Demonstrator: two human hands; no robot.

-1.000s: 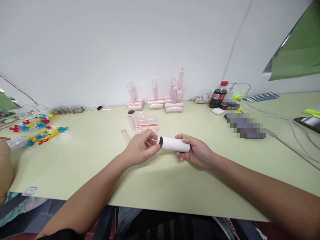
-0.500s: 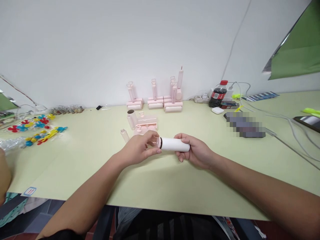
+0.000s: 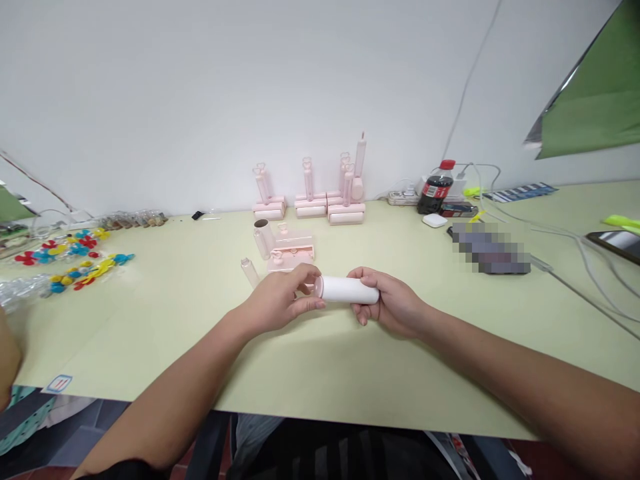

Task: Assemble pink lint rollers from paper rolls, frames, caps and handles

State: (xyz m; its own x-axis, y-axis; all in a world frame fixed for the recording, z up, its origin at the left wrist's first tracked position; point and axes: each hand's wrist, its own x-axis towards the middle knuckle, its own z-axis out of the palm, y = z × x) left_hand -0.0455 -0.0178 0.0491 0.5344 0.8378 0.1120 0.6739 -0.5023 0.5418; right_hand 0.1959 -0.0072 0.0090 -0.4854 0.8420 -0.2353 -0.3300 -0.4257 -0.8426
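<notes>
My right hand [image 3: 395, 300] grips the right end of a white lint roller refill [image 3: 350, 291], held level just above the table. At its left end sits a pink end cap [image 3: 318, 287], flush against the roll. My left hand [image 3: 280, 297] has its fingers and thumb closed around that cap. Beyond my hands lies an open pink lint roller case [image 3: 300, 253] with a clear lid. Beside it stands another roll [image 3: 263, 239] with a brown core showing. A small pale pink handle piece [image 3: 249, 271] is near my left hand.
Several pink lint rollers [image 3: 347, 212] with upright handles stand along the wall. A cola bottle [image 3: 436, 190], a white case [image 3: 435, 221], cables and a phone [image 3: 617, 245] are at the right. Colourful flower-shaped pieces [image 3: 83, 250] lie left. Another person's arm [image 3: 7, 353] shows at the left edge.
The pink cap has gone fully against the roll's left end, and the dark brown ring between them no longer shows. Both hands stay in nearly the same place.
</notes>
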